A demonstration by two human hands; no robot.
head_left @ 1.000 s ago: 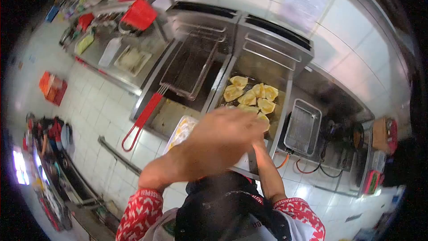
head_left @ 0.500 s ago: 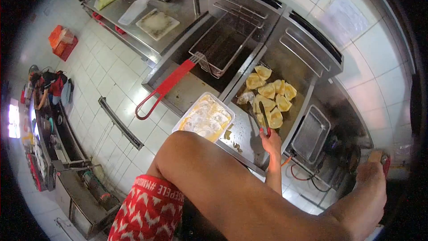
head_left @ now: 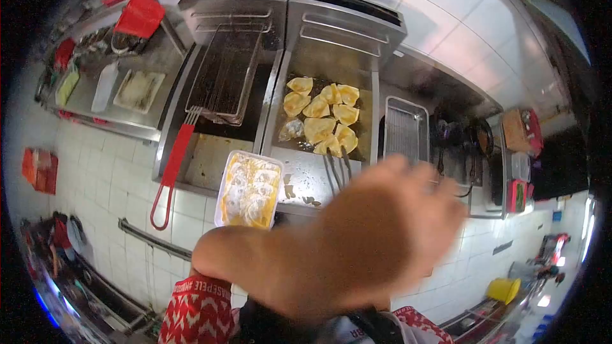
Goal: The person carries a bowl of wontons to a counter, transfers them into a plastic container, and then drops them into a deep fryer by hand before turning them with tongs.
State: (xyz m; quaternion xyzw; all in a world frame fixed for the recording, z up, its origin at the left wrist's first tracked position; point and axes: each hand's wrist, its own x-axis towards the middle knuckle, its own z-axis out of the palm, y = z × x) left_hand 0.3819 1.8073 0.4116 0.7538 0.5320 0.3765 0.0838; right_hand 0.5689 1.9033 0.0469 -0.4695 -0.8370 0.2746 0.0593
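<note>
My left hand [head_left: 414, 216] is raised close to the camera, smeared by motion, its fingers too blurred to read. My left forearm [head_left: 268, 267] crosses in front of the fryers. Dark tongs [head_left: 338, 169] reach from behind my left hand to the front of several folded yellow dough pieces [head_left: 319, 107] lying in the right fryer [head_left: 362, 114]. My right hand is hidden behind my left hand and forearm. A pale, floury piece [head_left: 291, 130] lies at the left of the group. Left of the tongs is a white tub [head_left: 248, 188] of floured pieces in yellow liquid.
A wire basket [head_left: 226, 76] with a red handle [head_left: 172, 165] sits in the left fryer. A metal rack tray [head_left: 407, 129] is to the right. A red container [head_left: 139, 14] and a white board [head_left: 138, 91] stand at the left counter. Other people are far off on both sides.
The view has turned, so the fryers appear further left and more upright. My left hand has come in from the far right, covering my right hand. The tongs still reach the dough pieces.
</note>
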